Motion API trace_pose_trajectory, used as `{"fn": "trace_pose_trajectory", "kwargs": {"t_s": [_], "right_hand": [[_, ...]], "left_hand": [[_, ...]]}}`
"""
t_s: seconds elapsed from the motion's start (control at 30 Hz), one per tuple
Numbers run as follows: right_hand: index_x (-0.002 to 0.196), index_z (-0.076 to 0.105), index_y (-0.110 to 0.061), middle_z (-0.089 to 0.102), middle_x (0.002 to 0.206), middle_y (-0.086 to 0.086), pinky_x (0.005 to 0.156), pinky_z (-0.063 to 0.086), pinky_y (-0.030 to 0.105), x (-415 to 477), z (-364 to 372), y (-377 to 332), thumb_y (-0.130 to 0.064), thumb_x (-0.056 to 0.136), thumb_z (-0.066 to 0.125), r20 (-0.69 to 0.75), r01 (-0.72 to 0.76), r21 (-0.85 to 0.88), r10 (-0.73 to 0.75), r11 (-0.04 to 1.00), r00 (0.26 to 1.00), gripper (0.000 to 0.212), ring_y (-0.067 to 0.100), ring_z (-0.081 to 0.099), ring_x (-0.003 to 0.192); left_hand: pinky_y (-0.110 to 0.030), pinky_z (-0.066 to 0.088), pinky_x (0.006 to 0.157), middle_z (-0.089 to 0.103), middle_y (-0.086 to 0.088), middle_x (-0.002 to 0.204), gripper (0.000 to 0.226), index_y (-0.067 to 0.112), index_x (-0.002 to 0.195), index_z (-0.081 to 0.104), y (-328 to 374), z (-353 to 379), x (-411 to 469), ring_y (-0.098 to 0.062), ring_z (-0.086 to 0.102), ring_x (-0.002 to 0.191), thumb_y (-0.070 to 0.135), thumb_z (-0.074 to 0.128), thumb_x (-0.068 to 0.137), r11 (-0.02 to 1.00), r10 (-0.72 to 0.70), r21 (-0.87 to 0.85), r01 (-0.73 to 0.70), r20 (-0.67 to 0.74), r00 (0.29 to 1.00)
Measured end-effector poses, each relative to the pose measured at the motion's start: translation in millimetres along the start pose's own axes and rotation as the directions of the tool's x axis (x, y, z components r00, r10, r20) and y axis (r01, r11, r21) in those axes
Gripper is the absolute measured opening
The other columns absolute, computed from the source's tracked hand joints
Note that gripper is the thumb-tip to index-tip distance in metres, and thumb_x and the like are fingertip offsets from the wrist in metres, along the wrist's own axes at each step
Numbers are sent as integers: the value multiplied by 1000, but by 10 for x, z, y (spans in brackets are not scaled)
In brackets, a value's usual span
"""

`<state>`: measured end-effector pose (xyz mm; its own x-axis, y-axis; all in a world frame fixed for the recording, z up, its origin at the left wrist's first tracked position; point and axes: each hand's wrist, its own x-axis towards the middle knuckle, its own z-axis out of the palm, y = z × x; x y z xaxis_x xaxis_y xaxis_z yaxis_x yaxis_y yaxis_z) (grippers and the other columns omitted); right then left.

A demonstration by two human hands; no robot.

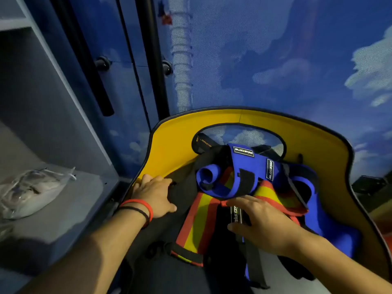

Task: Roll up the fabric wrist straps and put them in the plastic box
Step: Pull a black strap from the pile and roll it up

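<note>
Right hand [263,223] spread on striped strap [199,221] | left hand [154,196] flat, beside it

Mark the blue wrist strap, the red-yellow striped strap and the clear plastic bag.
blue wrist strap [206,176], head view, its rolled left end.
red-yellow striped strap [199,221], head view, its yellow middle stripe.
clear plastic bag [31,192], head view, its crumpled middle.

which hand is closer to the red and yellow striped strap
Right. The right hand rests on the red and yellow striped strap. The left hand lies off to the strap's left, flat on dark fabric beside the yellow panel.
</note>
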<state>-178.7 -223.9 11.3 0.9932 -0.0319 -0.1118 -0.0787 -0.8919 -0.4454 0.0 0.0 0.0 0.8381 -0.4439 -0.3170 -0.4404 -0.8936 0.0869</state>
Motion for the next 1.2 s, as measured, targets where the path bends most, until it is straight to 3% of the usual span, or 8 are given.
{"fn": "trace_pose_trajectory", "kwargs": {"t_s": [0.2, 0.37, 0.47, 0.57, 0.63, 0.8, 1.03, 1.2], "right_hand": [[122, 62, -37, 68, 116, -20, 87, 56, 22, 12, 29, -38, -50, 91, 68, 40, -123, 340, 116, 933, 992, 34, 0, 68, 99], [109, 70, -28, 77, 95, -2, 85, 62, 48, 117, -55, -119, -57, 86, 67, 62, -291, 772, 390, 565, 919, 37, 18, 75, 89], [113, 70, -27, 76, 102, 6, 78, 63, 42, 128, -122, -140, -64, 83, 68, 209, -375, 851, 416, 369, 885, 48, 24, 76, 89], [118, 68, -18, 74, 107, 12, 75, 64, 43, 158, -84, -104, -57, 73, 84, 222, -411, 835, 460, 365, 860, 61, 27, 76, 87], [113, 69, -6, 74, 96, 15, 71, 64, 47, 159, -64, -60, -32, 84, 82, 165, -422, 829, 560, 368, 812, 42, 26, 74, 78], [97, 70, -7, 75, 82, 13, 61, 58, 37, 36, -260, 328, -23, 92, 73, -6, -439, 795, 729, 419, 684, 17, 30, 72, 71], [94, 68, 2, 72, 96, 27, 64, 62, 43, -175, -347, 737, -24, 88, 79, 37, -553, 752, 814, 359, 579, 29, 39, 73, 77], [88, 72, -3, 74, 85, 22, 57, 63, 43, -209, -353, 734, -32, 86, 80, -41, -547, 701, 791, 458, 611, 30, 34, 72, 65]], "left_hand": [[-39, 32, 107, 54, 12, 134, 41, 29, 135, 60, 168, 35, -60, -21, 37, 128, 43, 62, 96, 989, 93, -97, -108, -144, 985], [-41, 44, 93, 52, 12, 97, 12, 26, 99, 71, 599, 164, -396, -18, 41, 101, 34, 63, 96, 901, 171, -281, -329, -467, 867], [-42, 48, 84, 50, 14, 99, 6, 28, 91, 61, 865, 316, -605, -18, 43, 99, 27, 56, 93, 853, 291, -219, -474, -555, 780], [-40, 46, 88, 50, 14, 115, 25, 34, 111, 58, 1041, 461, -734, -20, 46, 113, 21, 50, 91, 829, 431, -94, -551, -520, 737], [-42, 44, 97, 44, 11, 129, 40, 40, 131, 48, 1108, 501, -801, -20, 43, 125, 23, 50, 94, 796, 507, -102, -597, -428, 748], [-46, 10, 121, 13, 16, 161, 66, 47, 155, 6, 1038, 376, -902, -11, 3, 150, 62, 37, 99, 806, 558, -289, -517, 79, 826], [-44, 11, 123, 30, 13, 154, 61, 35, 154, 29, 711, 335, -703, -11, 12, 148, 51, 48, 98, 876, 479, -132, -464, 129, 868], [-40, 39, 108, 47, 9, 130, 30, 34, 127, 58, 495, 254, -392, -17, 41, 130, 28, 55, 97, 904, 375, -208, -373, -30, 926]]}}
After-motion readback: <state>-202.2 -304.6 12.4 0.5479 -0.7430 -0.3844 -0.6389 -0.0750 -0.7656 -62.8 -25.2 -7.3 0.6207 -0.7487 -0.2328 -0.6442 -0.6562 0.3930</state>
